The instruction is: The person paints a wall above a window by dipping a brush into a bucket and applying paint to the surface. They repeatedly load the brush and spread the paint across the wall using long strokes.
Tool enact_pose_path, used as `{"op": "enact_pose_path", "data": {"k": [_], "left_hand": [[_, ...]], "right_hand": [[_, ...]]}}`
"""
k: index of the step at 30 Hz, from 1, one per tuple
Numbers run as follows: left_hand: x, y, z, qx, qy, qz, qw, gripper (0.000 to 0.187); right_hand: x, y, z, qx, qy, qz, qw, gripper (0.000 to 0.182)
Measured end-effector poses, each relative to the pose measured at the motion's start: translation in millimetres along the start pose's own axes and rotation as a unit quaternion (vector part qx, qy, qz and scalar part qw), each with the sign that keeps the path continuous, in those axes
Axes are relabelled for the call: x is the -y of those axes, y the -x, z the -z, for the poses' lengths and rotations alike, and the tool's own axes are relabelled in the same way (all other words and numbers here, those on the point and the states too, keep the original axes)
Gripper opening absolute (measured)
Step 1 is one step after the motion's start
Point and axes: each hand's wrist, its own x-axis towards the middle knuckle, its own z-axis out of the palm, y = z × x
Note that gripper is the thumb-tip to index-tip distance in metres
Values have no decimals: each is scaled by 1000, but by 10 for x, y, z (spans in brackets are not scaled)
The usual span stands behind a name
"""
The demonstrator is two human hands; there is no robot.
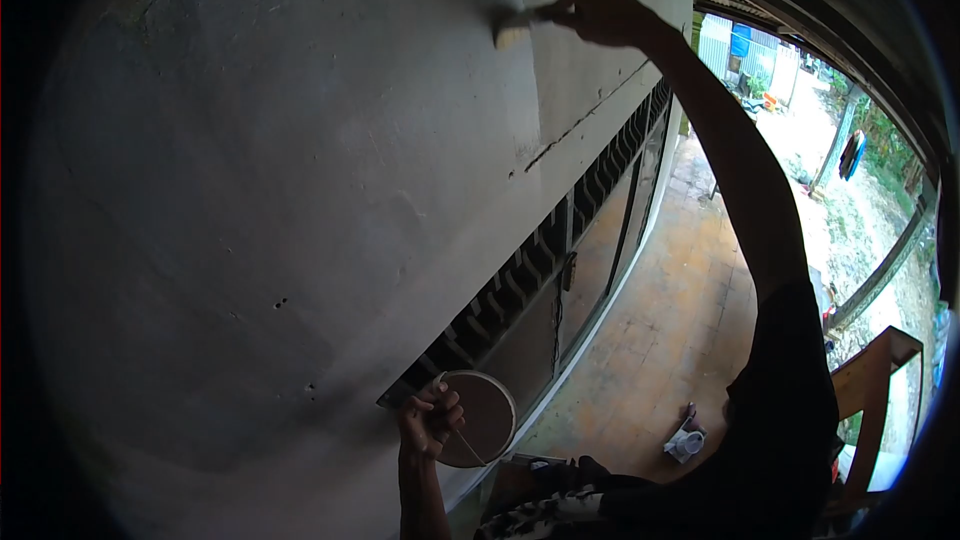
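My right hand (pixel 612 16) is raised high on an outstretched arm, its fingers closed round the handle of a paintbrush (pixel 513 33). The pale bristles meet the grey wall (pixel 300 140), close to an edge where a darker area borders a lighter one. Low in the view, my left hand (pixel 430 422) grips the thin handle of a round bucket (pixel 487 415). The bucket hangs beside the wall, and its inside looks brownish grey.
A long crack (pixel 585 122) runs above a window with a wavy grille (pixel 515 285). Far below lies a tiled floor (pixel 650 330) with a white container (pixel 685 444) on it. Wooden furniture (pixel 880 370) stands at the right, near porch posts (pixel 838 145).
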Motion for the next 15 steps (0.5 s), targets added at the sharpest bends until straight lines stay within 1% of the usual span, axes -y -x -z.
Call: {"op": "enact_pose_path", "data": {"k": [1,3,4,5,7,9,12,13,14,15], "left_hand": [[-8,-3,-13,1,2,1,1000,32],[-16,-8,7,9,6,9,1000,32],[-10,-14,20,17,12,14,1000,31],[0,-24,10,15,14,15,1000,31],[4,-29,2,15,4,16,1000,32],[12,-12,-10,10,6,17,1000,32],[22,-58,38,13,7,17,1000,32],[38,-61,55,14,4,22,1000,32],[48,-78,49,15,4,22,1000,32],[51,-98,40,21,-3,30,999,30]], "right_hand": [[22,-125,183,-48,-13,-10,999,22],[-106,-315,257,-132,-121,-55,982,19],[-107,-328,180,-287,-162,29,944,21],[-104,-273,49,-285,-164,29,944,21],[3,-30,-320,-216,-108,7,970,23],[313,421,-614,-119,-198,-71,970,24],[576,1109,-899,34,-222,-132,965,25],[468,1340,-1253,71,-172,-79,979,24],[591,1450,-1161,211,-97,-85,969,24],[600,1582,-1271,253,-67,-55,964,24]]}}
